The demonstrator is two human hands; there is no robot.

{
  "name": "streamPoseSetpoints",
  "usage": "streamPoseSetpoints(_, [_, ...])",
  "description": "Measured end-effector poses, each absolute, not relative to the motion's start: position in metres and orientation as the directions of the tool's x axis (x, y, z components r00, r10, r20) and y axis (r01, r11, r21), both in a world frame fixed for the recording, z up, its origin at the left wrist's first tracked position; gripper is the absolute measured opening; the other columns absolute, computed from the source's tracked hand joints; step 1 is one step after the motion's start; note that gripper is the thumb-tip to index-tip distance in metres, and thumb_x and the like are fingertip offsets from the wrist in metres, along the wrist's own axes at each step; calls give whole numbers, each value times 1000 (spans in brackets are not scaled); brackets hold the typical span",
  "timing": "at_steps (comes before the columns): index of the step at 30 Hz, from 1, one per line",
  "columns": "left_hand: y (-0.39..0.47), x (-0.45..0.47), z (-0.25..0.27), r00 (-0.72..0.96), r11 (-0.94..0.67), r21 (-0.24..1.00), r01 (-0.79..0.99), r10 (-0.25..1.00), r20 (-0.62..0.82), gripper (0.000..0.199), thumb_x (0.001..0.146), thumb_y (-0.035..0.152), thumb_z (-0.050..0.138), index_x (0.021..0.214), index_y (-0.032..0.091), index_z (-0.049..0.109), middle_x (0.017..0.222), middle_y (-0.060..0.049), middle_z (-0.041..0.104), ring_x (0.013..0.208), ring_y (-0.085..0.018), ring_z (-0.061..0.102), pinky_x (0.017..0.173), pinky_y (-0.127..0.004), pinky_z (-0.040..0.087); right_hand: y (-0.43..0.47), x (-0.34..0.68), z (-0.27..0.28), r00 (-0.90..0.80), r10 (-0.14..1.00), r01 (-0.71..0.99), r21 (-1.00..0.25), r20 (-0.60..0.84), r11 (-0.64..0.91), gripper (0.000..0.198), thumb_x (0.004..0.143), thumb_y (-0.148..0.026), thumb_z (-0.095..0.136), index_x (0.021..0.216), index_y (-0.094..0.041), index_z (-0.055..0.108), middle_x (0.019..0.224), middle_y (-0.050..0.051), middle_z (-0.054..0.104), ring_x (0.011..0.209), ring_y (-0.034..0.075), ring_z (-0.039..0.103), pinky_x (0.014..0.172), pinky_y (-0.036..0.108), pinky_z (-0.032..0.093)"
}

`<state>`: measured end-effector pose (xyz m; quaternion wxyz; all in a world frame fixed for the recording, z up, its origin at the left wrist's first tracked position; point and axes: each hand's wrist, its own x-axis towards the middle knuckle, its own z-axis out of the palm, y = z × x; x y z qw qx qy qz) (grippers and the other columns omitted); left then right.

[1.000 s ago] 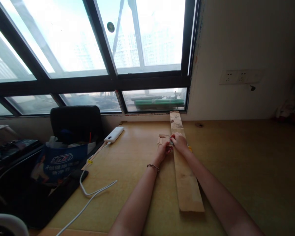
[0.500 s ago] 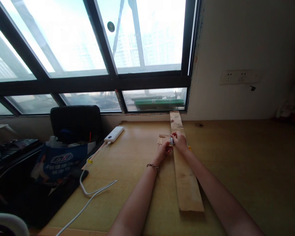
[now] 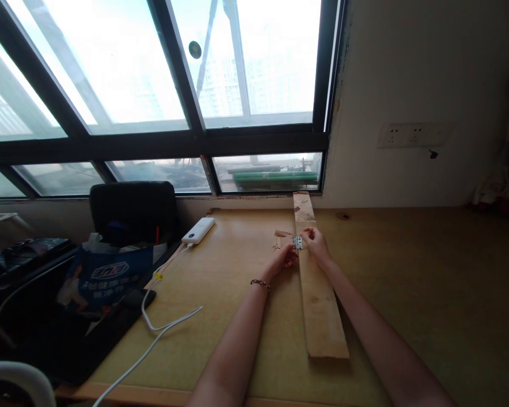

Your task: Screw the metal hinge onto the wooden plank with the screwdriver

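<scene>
A long wooden plank [image 3: 318,305] lies on the yellow-brown table [image 3: 428,294], running from near me to the window sill. A small silver metal hinge [image 3: 297,242] sits at the plank's left edge. My right hand [image 3: 316,243] rests on the plank with its fingertips pinching the hinge. My left hand [image 3: 285,258] is on the table just left of the plank, below the hinge, fingers curled; it wears a bead bracelet. A small piece of wood [image 3: 280,237] lies just left of the hinge.
A white power bank [image 3: 198,230] with a white cable [image 3: 161,328] lies at the table's left. Beyond the left edge are a blue printed bag [image 3: 106,277] and a black chair [image 3: 133,212]. Wall sockets [image 3: 402,135] are at right.
My hands have parted slightly, so the hinge now shows plainly between them on the plank edge. The view has shifted a little.
</scene>
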<state>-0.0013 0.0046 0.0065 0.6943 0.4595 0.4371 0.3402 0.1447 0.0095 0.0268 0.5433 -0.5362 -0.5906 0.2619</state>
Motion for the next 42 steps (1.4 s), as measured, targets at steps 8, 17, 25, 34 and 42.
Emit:
streamPoseSetpoints(8, [0,-2,8,427,242,967,-81,885,-186,36,74,43,43,63,12,57,48,-2,49,37,-5,35,38,-20,18,-10,144,36,-67,944,594,-747,324,299,24,58,-34,64,75,-17,68,47,-6,42,47,9,39,47,20,26])
streamPoseSetpoints(17, [3,-1,5,421,233,964,-131,893,-158,30,69,39,45,66,11,57,52,-3,52,39,-5,35,39,-20,17,-7,142,36,-28,955,603,-757,297,253,23,62,-37,61,70,-16,68,48,-4,49,48,10,43,48,22,26])
streamPoseSetpoints(25, [1,-1,7,391,228,965,-130,906,-161,31,68,41,47,72,12,58,54,-2,51,39,-5,37,39,-19,20,-13,137,38,0,948,728,-650,320,219,18,69,-34,58,76,-20,67,57,0,60,55,13,52,51,22,29])
streamPoseSetpoints(34, [0,-1,6,388,215,965,-149,911,-142,30,69,41,48,76,13,58,56,-1,53,39,-5,37,39,-19,21,-20,134,39,-49,937,810,-535,345,239,14,75,-28,54,81,-20,63,69,3,64,66,16,57,56,23,31])
streamPoseSetpoints(42, [3,5,-1,214,231,962,-142,956,-198,14,66,28,49,61,14,48,52,-2,54,36,-6,39,36,-19,21,-7,139,27,79,935,532,-808,346,253,19,77,-32,48,82,-16,58,68,4,64,62,15,58,56,23,38])
